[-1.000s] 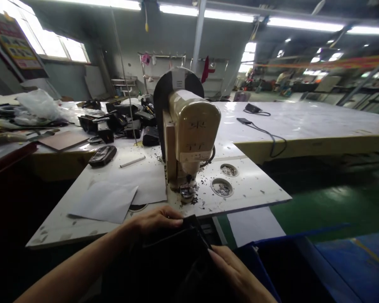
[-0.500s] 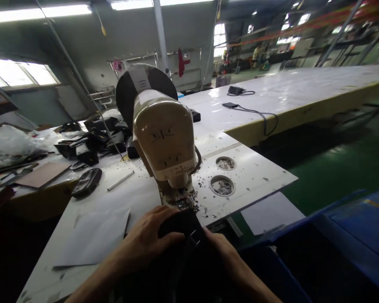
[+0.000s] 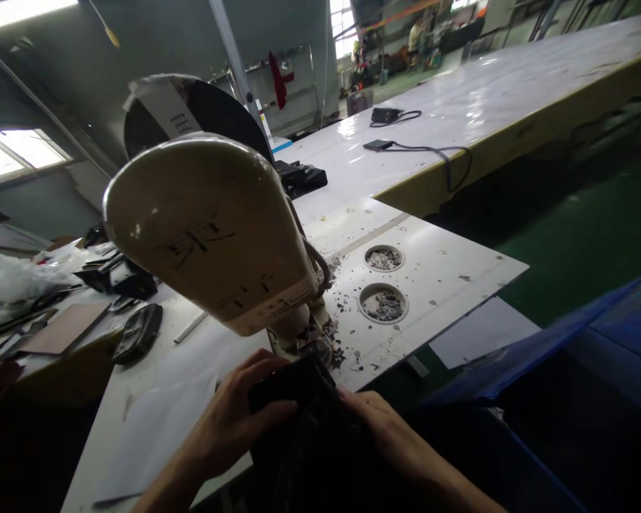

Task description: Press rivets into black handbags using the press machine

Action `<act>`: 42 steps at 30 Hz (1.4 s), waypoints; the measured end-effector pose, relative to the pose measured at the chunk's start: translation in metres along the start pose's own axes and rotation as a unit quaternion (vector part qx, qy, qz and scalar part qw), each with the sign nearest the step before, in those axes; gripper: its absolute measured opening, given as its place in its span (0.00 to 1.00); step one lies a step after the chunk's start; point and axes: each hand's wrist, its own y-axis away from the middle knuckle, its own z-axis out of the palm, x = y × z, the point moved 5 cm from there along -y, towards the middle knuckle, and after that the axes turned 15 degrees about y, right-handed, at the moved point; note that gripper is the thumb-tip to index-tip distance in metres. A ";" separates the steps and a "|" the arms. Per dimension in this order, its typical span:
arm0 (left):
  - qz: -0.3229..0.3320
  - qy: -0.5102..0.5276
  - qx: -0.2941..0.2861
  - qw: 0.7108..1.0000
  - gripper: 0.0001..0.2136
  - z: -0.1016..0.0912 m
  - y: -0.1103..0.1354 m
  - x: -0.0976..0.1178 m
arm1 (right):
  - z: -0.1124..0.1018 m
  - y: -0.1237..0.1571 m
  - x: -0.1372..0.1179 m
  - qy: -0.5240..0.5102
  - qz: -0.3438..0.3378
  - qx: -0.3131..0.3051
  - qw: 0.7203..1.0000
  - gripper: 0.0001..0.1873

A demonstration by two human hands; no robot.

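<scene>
Harsh window [image 3: 18, 153] glare, shadowed hands [image 3: 229, 424]

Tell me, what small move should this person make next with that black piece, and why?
Probably slide the black piece slightly farther under the metal foot of the beige machine. The left hand and right hand both hold it right in front of the foot, so a small push seems enough, though the machine's head partly hides how far it reaches.

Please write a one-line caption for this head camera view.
The left hand and right hand hold a black piece by a sewing machine on a white table.
</scene>
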 end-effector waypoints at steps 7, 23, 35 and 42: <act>-0.004 -0.029 -0.037 0.999 0.19 -0.010 -0.012 0.002 | -0.001 -0.005 -0.004 -0.018 -0.001 0.067 0.998 0.31; -0.040 -0.066 0.010 0.997 0.24 -0.018 -0.024 -0.031 | -0.015 -0.029 0.001 0.043 -0.002 0.019 0.999 0.38; -0.124 0.084 0.074 0.986 0.27 -0.020 -0.033 -0.048 | -0.018 -0.034 0.008 0.080 -0.018 0.082 0.993 0.38; -0.158 0.211 0.093 0.960 0.24 -0.008 -0.030 -0.059 | -0.019 -0.041 0.004 0.107 -0.017 0.092 0.990 0.40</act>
